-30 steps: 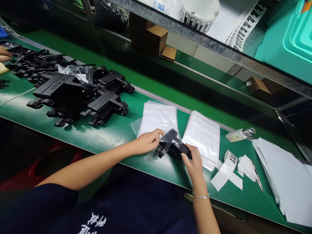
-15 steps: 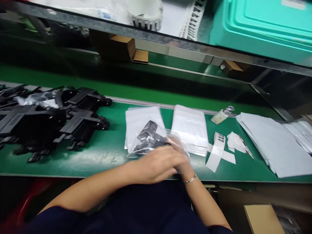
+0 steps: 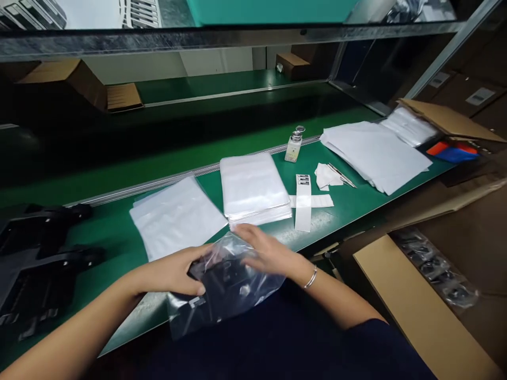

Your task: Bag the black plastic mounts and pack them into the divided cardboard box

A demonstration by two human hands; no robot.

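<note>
A clear plastic bag (image 3: 257,287) with a black plastic part (image 3: 224,282) inside is held tilted at the bench's front edge, close to my body. My left hand (image 3: 174,272) grips its left side, thumb on the near face and fingers partly hidden behind. On the upper right, my right hand (image 3: 271,253) curves over the bag, thumb against the plastic and fingers at its far side. Just beyond lie a spread of flat white bags (image 3: 178,216) and a thicker stack of clear bags (image 3: 255,184).
Black plastic parts (image 3: 35,264) sit at left. Toward the right are label strips (image 3: 303,211), a small bottle (image 3: 293,148), tweezers (image 3: 343,175) by a white cloth (image 3: 327,177), and white sheets (image 3: 380,153). An open carton (image 3: 420,306) holds bagged parts below. A metal shelf (image 3: 237,41) overhangs.
The view has swung right. The bagged part has come off the bench surface toward my body. My hands, crossed before, are now apart on either side of the bag.
</note>
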